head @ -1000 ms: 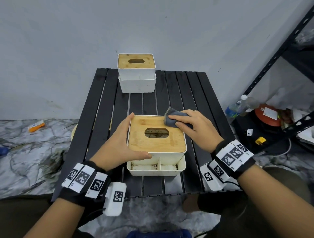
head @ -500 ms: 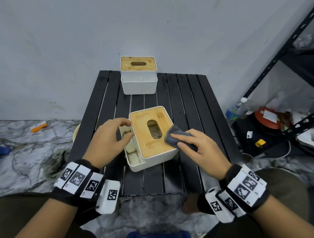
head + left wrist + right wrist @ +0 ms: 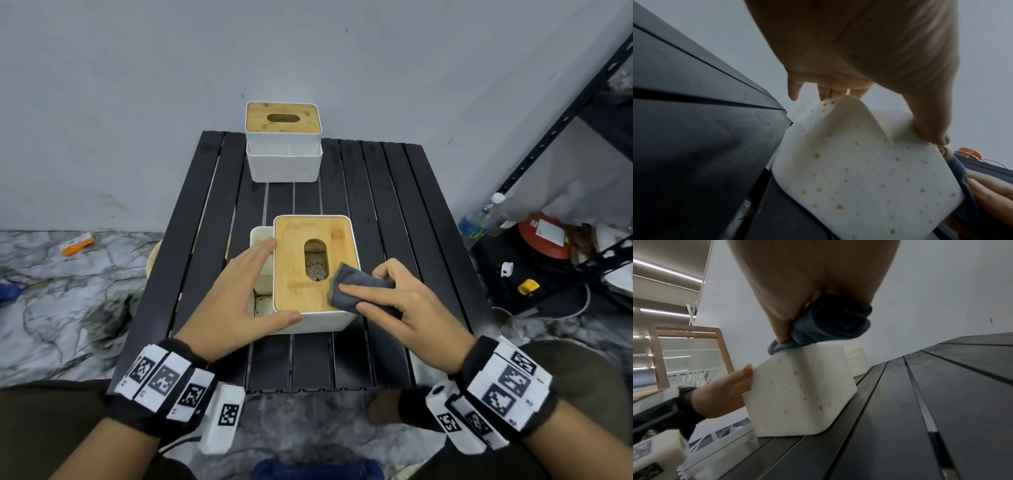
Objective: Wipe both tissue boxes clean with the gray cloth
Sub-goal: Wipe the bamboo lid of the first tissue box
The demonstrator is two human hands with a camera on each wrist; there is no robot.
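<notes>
The near tissue box (image 3: 298, 260) is white with a wooden slotted lid and stands mid-table, its side compartment to the left. My left hand (image 3: 253, 284) steadies it: straight fingers lie over the compartment, and the thumb presses the near wall. In the left wrist view the thumb (image 3: 931, 126) sits on the speckled box wall (image 3: 849, 170). My right hand (image 3: 373, 294) holds the folded gray cloth (image 3: 356, 284) on the lid's near right corner. The right wrist view shows the cloth (image 3: 830, 324) bunched under the palm on the box's top edge (image 3: 801, 394). A second tissue box (image 3: 283, 137) stands at the table's far edge.
The black slatted table (image 3: 394, 222) has bare slats right of the box and between the two boxes. A black metal shelf (image 3: 561, 130) stands to the right, with a bottle (image 3: 479, 219) and clutter on the floor beside it. A grey wall is behind the table.
The near box has been turned about a quarter turn, so its side compartment now faces left. The cloth moved from the lid's far right corner to its near right corner.
</notes>
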